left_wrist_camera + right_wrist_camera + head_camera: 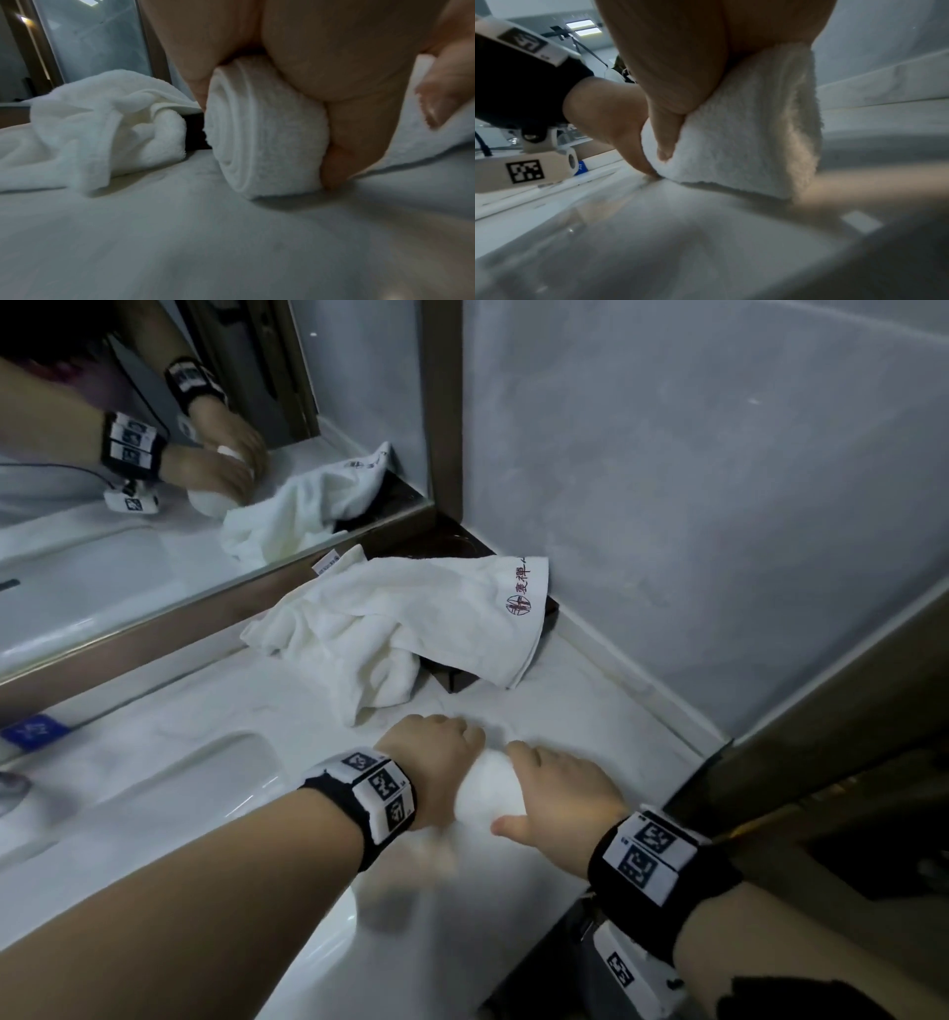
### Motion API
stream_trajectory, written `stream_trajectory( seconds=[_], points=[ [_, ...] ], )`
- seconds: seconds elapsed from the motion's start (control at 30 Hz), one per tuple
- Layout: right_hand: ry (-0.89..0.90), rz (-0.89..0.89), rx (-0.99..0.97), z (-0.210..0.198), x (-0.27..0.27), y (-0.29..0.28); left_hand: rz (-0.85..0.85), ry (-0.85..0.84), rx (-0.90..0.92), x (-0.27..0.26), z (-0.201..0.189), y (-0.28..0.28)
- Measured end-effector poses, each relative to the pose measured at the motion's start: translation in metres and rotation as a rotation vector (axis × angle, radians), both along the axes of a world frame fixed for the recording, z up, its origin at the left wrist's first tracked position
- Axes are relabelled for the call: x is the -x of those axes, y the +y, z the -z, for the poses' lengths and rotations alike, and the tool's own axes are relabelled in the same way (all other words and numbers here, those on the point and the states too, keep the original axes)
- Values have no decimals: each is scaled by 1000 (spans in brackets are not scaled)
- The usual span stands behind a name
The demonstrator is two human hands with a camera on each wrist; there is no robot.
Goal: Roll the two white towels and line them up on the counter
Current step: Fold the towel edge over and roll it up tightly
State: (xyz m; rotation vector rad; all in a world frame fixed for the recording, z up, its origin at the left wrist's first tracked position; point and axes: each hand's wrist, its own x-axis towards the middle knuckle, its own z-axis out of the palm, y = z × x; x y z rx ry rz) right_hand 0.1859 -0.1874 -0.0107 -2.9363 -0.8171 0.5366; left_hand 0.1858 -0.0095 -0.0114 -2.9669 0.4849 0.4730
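Pressed down over a rolled white towel (485, 788) on the counter (328, 711) with both hands: left hand (436, 752) curled round its spiral end, right hand (560, 793) draped over the other end, thumb perhaps tucked against the side. Beyond the fingertips, just apart, lay the second towel (405, 618), crumpled, partly over a dark box (452, 677) below the mirror (205, 428).

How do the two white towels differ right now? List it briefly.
The rolled towel is wound into a tight spiral; the loose towel lies crumpled and unrolled. The rolled towel is held by the left hand and right hand; the loose towel is untouched by the mirror. Both are white terry.
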Motion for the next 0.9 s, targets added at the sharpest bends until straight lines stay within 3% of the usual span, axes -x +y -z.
stream_trajectory(
  seconds=[0.13, 0.27, 0.37, 0.47, 0.57, 0.73, 0.9],
  points=[
    [-10, 127, -31, 3, -9, -17, 12, -18, 145, -19, -10, -5],
    [25, 302, -80, 0, -26, -44, -377, -198, 519, -48, -25, 1],
    [22, 373, -101, -2, -36, -57, -337, -276, 394, -66, -23, 2],
    [-2, 453, -128, -2, -45, -64, -214, -171, 241, -82, -17, -4],
    [-29, 531, -144, -1, -53, -72, -215, -101, 126, -98, -11, -7],
    [-39, 635, -224, -2, -66, -82, -207, -279, 72, -108, -7, -7],
    [-77, 620, -179, -5, -76, -80, -277, -287, 222, -118, -12, 6]
  ],
)
